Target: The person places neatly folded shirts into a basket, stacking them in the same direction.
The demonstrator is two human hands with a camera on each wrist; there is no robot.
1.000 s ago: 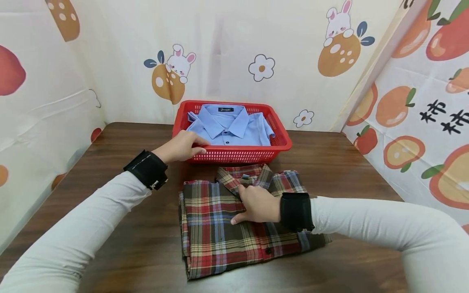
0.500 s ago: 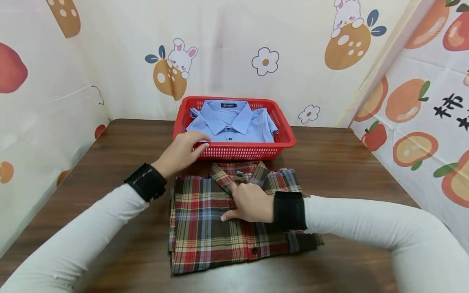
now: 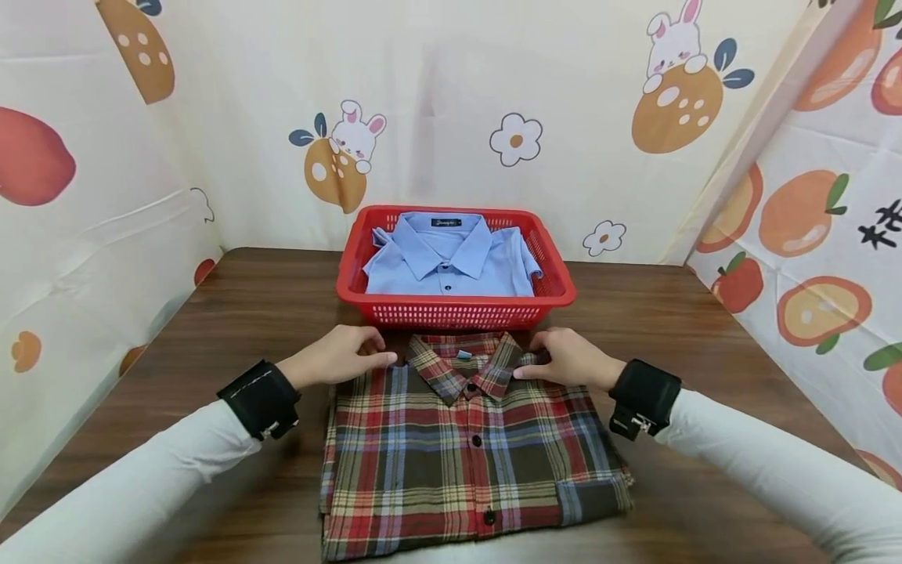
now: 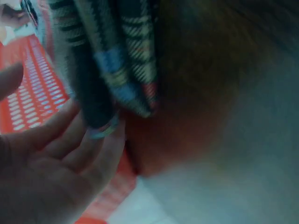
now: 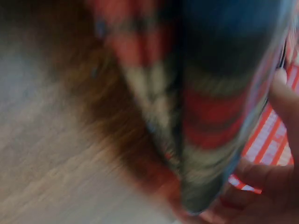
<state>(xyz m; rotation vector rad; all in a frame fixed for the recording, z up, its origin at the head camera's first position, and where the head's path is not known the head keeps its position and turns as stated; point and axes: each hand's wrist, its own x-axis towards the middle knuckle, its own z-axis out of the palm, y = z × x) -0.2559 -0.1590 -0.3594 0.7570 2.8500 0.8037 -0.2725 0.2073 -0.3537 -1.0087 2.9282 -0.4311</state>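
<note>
Bare wooden table (image 3: 232,313) lies open to the left and right of a folded plaid shirt (image 3: 465,462), while a red basket (image 3: 458,312) holding a blue shirt (image 3: 451,258) stands just behind its collar, with patterned cloth walls (image 3: 437,102) enclosing three sides.

Cloth plaid shirt (image 3: 465,462), plastic basket (image 3: 458,312), wood table (image 3: 705,329)

Head view looks down; both wrist views press close against the plaid shirt (image 3: 465,454).
</note>
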